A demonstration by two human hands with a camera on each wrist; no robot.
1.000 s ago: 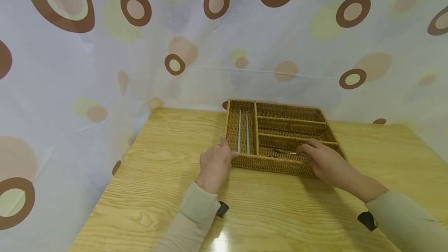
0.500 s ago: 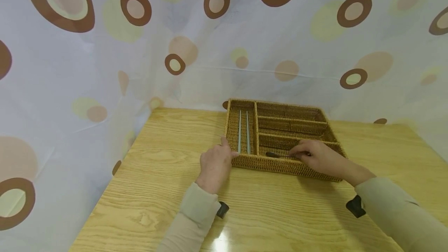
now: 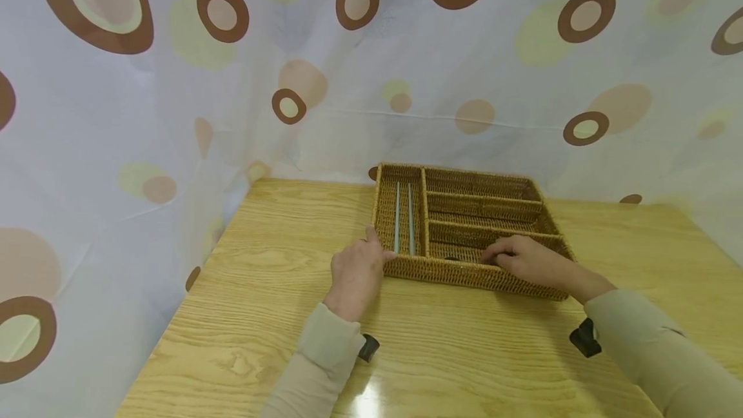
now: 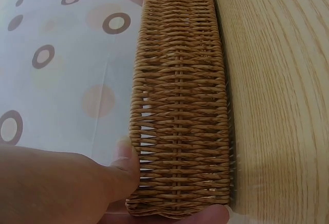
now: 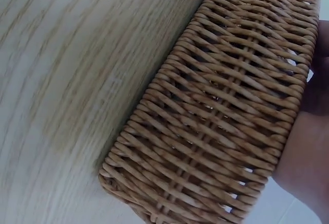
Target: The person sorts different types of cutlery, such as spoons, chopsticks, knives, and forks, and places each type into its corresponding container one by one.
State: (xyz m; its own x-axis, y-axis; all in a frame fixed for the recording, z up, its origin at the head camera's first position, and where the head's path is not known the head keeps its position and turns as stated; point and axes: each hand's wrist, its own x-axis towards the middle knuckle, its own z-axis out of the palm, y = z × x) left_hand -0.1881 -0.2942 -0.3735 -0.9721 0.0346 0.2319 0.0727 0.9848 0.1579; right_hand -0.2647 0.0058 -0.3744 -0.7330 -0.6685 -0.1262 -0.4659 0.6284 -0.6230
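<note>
A woven wicker cutlery tray (image 3: 441, 269) with several compartments sits on the wooden table. My left hand (image 3: 358, 276) grips its front left corner; in the left wrist view the thumb (image 4: 123, 170) lies at the rim, with a finger around the corner. My right hand (image 3: 525, 260) reaches into the front right compartment, fingers curled, fingertips hidden behind the front wall. Just left of them, the dark top of a spoon (image 3: 451, 258) shows above that wall. I cannot tell whether the fingers still pinch a spoon. Two pale chopsticks (image 3: 410, 218) lie lengthwise in the left compartment.
Behind the tray hangs a white sheet (image 3: 348, 140) with brown and beige ovals, and it also covers the left side. The wooden table (image 3: 278, 257) extends left, right and in front of the tray. Low woven dividers (image 3: 487, 199) separate the right-hand compartments.
My right hand moved left and lowered a spoon into the front right compartment; its handle, visible half a second ago, is now hidden. My left hand and the tray stayed in place.
</note>
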